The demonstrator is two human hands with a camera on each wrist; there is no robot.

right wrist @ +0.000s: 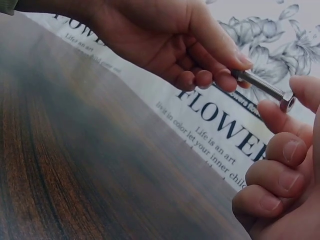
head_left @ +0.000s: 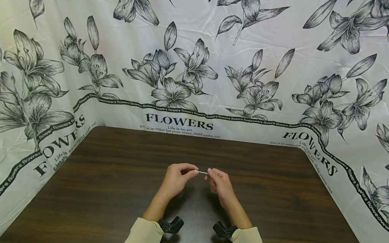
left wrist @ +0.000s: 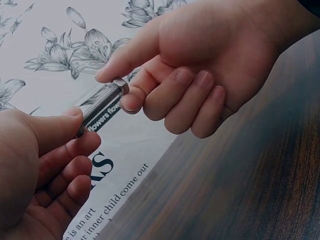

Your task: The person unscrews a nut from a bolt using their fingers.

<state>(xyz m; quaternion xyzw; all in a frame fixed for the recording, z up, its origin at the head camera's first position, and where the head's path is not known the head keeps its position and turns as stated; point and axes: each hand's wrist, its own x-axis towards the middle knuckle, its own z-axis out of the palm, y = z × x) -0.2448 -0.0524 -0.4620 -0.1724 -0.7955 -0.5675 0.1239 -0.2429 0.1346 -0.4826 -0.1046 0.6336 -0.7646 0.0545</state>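
A silvery metal bolt (head_left: pixel 202 172) is held up between both hands above the table. Its threaded shank and wider head (right wrist: pixel 287 102) show in the right wrist view. My left hand (head_left: pixel 175 179) pinches the threaded end between thumb and forefinger, and these fingertips hide that tip. At the head end, the thumb and forefinger of my right hand (head_left: pixel 220 184) grip the bolt (left wrist: pixel 104 104). The other fingers of the right hand curl in toward its palm, as the left wrist view shows.
A dark brown wood-grain table (head_left: pixel 106 191) lies beneath both hands. White cloth (head_left: pixel 197 83) printed with black flowers and lettering hangs along the back and both sides. Black bands (head_left: pixel 171 225) sit on both wrists next to pale sleeves (head_left: pixel 144 234).
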